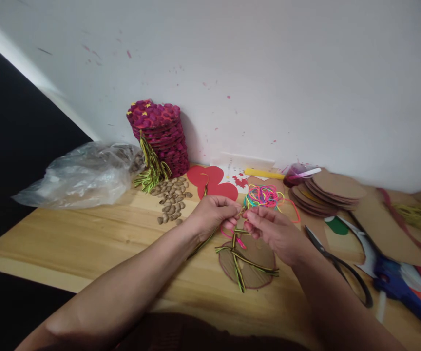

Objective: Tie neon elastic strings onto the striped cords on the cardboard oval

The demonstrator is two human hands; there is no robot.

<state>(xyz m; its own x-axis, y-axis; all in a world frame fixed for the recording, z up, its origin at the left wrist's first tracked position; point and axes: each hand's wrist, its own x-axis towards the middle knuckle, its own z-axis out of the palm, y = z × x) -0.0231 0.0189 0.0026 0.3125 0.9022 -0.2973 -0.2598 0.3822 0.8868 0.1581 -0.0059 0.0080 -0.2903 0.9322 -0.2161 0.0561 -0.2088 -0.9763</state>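
My left hand (pixel 216 213) and my right hand (pixel 271 229) meet above the table, fingertips pinched close together on a thin yarn. A green-and-black yarn (pixel 203 244) trails down behind my left wrist. Below my hands lies a round cardboard disc (pixel 258 254) with a dark rim. Crossed green-and-black yarn pieces (pixel 239 273) rest on it, and a bit of pink cord (pixel 240 242) shows at its upper edge. Just behind my fingers is a tangled heap of bright multicoloured cord (pixel 265 195). My fingers hide the exact spot where the yarn is held.
A purple container (pixel 166 141) with a tassel (pixel 152 165) stands at the back left, beside a plastic bag (pixel 86 173) and brown shells or seeds (pixel 174 197). Red paper shapes (pixel 212 183) lie behind. To the right are cardboard discs (pixel 336 185), scissors (pixel 327 254) and a blue-handled tool (pixel 396 282).
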